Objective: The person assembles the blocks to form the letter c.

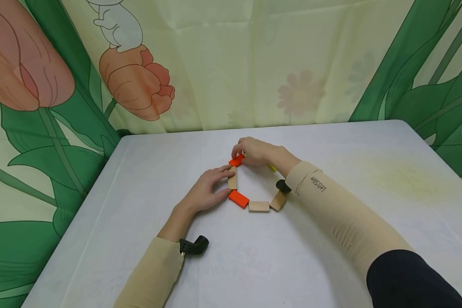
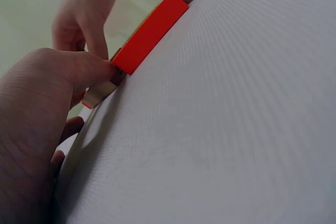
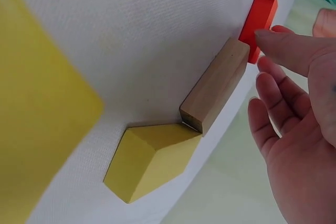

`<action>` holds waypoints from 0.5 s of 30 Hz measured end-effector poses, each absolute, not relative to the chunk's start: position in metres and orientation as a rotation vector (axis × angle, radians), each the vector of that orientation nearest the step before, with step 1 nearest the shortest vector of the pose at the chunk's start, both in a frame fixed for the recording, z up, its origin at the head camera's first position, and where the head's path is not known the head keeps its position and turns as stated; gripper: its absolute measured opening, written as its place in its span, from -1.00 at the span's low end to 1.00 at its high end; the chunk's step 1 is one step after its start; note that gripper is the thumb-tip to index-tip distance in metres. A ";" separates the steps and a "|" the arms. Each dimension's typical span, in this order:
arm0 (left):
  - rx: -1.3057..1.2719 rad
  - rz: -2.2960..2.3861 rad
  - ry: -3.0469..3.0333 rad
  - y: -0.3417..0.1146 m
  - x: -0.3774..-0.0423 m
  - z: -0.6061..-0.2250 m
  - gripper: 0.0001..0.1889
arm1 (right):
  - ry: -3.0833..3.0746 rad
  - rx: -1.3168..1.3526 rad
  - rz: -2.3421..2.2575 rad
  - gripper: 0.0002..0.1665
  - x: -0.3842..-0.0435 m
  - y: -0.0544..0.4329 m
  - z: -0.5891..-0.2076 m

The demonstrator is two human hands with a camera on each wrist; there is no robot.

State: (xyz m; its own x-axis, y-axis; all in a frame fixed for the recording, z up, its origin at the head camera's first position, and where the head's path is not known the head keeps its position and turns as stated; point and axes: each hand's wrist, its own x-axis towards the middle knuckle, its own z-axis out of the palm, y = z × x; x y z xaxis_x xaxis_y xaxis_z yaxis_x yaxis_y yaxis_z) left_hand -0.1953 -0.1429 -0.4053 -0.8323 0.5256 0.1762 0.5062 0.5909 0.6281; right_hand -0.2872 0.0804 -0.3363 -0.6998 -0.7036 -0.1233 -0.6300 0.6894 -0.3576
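Small blocks lie end to end in a curved row on the white table. At its far left, my right hand (image 1: 254,152) pinches a red block (image 1: 236,161) between thumb and fingers; the right wrist view shows the thumb on that red block (image 3: 257,24). My left hand (image 1: 209,188) rests beside the row with its fingers extended. Its fingertips touch the upright-running wooden block (image 1: 232,182), and its thumb is at the corner of the nearer red block (image 1: 239,199). A wooden block (image 3: 218,85) adjoins the pinched one in the right wrist view, mostly hidden in the head view.
Two more wooden blocks (image 1: 259,207) continue the row at the near side. A yellow block (image 3: 152,163) meets the far wooden block, and a large yellow surface (image 3: 42,108) fills the right wrist view's left edge. Behind the table (image 1: 169,158) hangs a printed curtain (image 1: 231,64).
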 end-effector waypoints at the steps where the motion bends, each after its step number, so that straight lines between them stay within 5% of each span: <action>1: 0.897 1.082 2.777 -0.143 -0.195 -0.405 -0.48 | 2.651 -1.063 -0.425 -0.66 -0.287 0.081 -0.336; 15: 0.890 1.084 2.779 -0.143 -0.195 -0.405 -0.48 | 2.651 -0.968 -0.522 -0.65 -0.287 0.099 -0.328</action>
